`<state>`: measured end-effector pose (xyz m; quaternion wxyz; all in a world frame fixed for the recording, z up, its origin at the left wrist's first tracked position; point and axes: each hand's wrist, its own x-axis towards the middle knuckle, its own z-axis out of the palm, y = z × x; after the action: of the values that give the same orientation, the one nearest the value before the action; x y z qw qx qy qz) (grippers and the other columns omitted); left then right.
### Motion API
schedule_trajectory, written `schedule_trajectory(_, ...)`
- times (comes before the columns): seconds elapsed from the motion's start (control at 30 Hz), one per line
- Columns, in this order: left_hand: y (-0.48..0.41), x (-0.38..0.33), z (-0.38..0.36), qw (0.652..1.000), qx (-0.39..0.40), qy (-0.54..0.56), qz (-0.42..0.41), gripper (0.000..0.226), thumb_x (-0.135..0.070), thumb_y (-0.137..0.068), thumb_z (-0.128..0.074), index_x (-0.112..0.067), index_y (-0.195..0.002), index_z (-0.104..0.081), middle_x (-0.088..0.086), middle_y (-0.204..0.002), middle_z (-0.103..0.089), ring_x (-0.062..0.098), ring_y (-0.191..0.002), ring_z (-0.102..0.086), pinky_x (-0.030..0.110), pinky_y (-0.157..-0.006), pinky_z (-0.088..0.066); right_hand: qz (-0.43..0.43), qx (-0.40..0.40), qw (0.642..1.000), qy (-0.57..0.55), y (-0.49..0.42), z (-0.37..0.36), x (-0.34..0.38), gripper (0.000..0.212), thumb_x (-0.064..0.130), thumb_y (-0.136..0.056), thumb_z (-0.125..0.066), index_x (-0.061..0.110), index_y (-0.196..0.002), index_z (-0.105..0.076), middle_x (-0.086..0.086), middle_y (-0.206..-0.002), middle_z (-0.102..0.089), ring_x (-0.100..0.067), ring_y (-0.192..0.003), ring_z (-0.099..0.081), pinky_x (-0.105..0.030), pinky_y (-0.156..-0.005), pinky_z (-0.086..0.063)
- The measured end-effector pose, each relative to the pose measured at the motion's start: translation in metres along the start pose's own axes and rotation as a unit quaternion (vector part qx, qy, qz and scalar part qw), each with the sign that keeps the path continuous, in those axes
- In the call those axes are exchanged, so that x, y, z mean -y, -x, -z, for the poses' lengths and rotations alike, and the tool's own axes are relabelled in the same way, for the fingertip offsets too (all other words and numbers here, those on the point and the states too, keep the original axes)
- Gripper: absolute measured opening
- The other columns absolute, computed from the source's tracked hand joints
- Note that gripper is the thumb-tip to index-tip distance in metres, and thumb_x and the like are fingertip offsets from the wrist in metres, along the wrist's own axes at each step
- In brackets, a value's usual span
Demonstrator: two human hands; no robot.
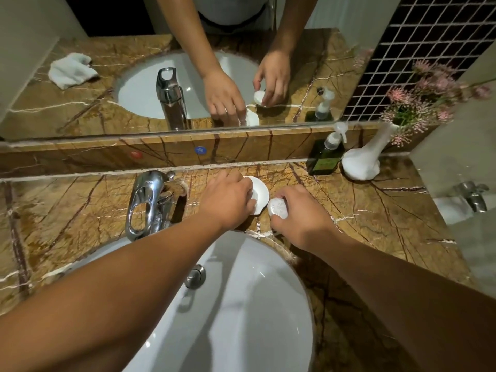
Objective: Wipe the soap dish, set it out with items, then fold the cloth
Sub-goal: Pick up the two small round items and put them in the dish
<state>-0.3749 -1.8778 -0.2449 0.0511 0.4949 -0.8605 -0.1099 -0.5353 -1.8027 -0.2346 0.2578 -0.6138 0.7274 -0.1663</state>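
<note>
The white soap dish [261, 191] lies on the brown marble counter [375, 210] behind the basin. My left hand [228, 201] rests on its left side, fingers curled over the rim. My right hand [300, 221] holds a small round wrapped soap [277, 208] just right of the dish, touching its edge. The white cloth [71, 69] appears only in the mirror, crumpled on the counter's far end; the real one is out of view.
A chrome tap [149, 202] stands left of my hands. The white basin [241, 304] lies below them. At the back right stand a dark green pump bottle [326, 157] and a white vase [363, 159] of pink flowers. A mirror runs above the backsplash.
</note>
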Motion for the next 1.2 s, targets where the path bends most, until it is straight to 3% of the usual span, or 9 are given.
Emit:
schedule_trajectory(0.13,0.011,0.009,0.007,1.0,-0.018,0.01,0.01,0.024,-0.033,-0.09,-0.053,-0.019,-0.109,-0.06,0.003,-0.116,-0.055,0.023,-0.106,-0.043,0.039,-0.089,-0.034,0.016,-0.006,1.0,0.017,0.0,0.002,0.004,0.045,0.031,-0.079,-0.066,0.023,-0.121,-0.052,-0.001,-0.118,-0.052,-0.016,-0.09,-0.048,-0.031,-0.072,-0.038)
schedule_trajectory(0.4,0.039,0.023,0.019,0.998,-0.037,0.033,0.036,0.037,-0.027,-0.089,-0.053,-0.019,-0.125,-0.05,0.004,-0.12,-0.051,0.024,-0.11,-0.044,0.042,-0.095,-0.039,0.035,-0.004,0.998,0.049,-0.006,-0.001,0.026,0.051,0.027,-0.081,-0.065,0.018,-0.129,-0.051,-0.006,-0.125,-0.053,-0.024,-0.115,-0.047,-0.036,-0.091,-0.042)
schedule_trajectory(0.83,0.045,0.038,0.01,0.995,-0.049,0.074,0.05,0.043,-0.027,-0.087,-0.053,-0.021,-0.129,-0.045,0.002,-0.12,-0.05,0.021,-0.11,-0.042,0.041,-0.092,-0.038,0.055,0.013,0.995,0.084,-0.049,-0.026,0.05,0.051,0.027,-0.078,-0.068,0.016,-0.126,-0.053,-0.008,-0.12,-0.053,-0.026,-0.112,-0.047,-0.034,-0.086,-0.041)
schedule_trajectory(1.2,0.041,0.036,0.007,0.995,-0.039,0.075,0.048,0.042,-0.025,-0.088,-0.051,-0.02,-0.129,-0.045,0.004,-0.121,-0.049,0.024,-0.111,-0.043,0.041,-0.094,-0.037,0.077,0.02,0.99,0.116,-0.054,-0.029,0.047,0.048,0.029,-0.079,-0.067,0.014,-0.123,-0.054,-0.009,-0.119,-0.055,-0.027,-0.112,-0.047,-0.036,-0.089,-0.041)
